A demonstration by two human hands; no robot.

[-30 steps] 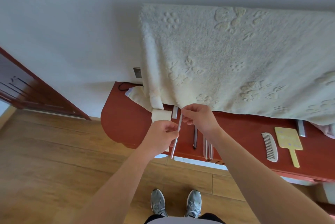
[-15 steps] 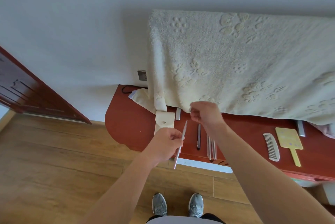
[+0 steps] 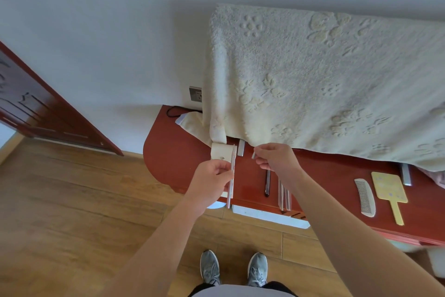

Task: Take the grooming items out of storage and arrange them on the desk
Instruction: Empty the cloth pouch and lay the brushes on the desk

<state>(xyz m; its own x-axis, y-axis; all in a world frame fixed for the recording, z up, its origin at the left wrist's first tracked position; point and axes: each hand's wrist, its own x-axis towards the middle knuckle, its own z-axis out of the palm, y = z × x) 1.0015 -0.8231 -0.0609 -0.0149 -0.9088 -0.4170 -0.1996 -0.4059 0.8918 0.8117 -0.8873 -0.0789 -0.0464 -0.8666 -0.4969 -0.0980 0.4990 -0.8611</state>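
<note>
Head view, nearest first: two grey sneakers (image 3: 209, 269) stand on the wooden plank floor (image 3: 72, 212), and both bare forearms reach forward over the front edge of the red-brown wooden counter (image 3: 173, 159). The left hand (image 3: 212, 181) has its fingers curled round a slim silvery metal tool (image 3: 230, 193), which stands nearly upright with its lower end hanging past the counter edge. A cream fabric pouch with a snap (image 3: 220, 152) shows just above that hand's fingers, though whether the hand grips it too cannot be told. The right hand (image 3: 277, 162), just beside the left but apart from it, pinches a small silvery piece (image 3: 253, 154) at its fingertips. Under the right wrist, a dark slim pen-shaped tool (image 3: 267, 183) and a close set of thin silvery tools (image 3: 284, 196) lie on the counter, pointing toward the person. Further right lie a white plastic comb (image 3: 366, 198) and, just beside it, a yellow flat paddle-shaped hand mirror (image 3: 389, 188), with a short silvery bar (image 3: 405, 174) beyond them. Another short silvery bar (image 3: 241, 147) lies near the pouch. Behind all this, a cream fluffy towel with paw prints (image 3: 325, 80) hangs down to the counter. At the white wall sit a grey socket (image 3: 195, 94) and a black cable (image 3: 173, 111); a red-brown door (image 3: 36, 116) stands at the far left.
</note>
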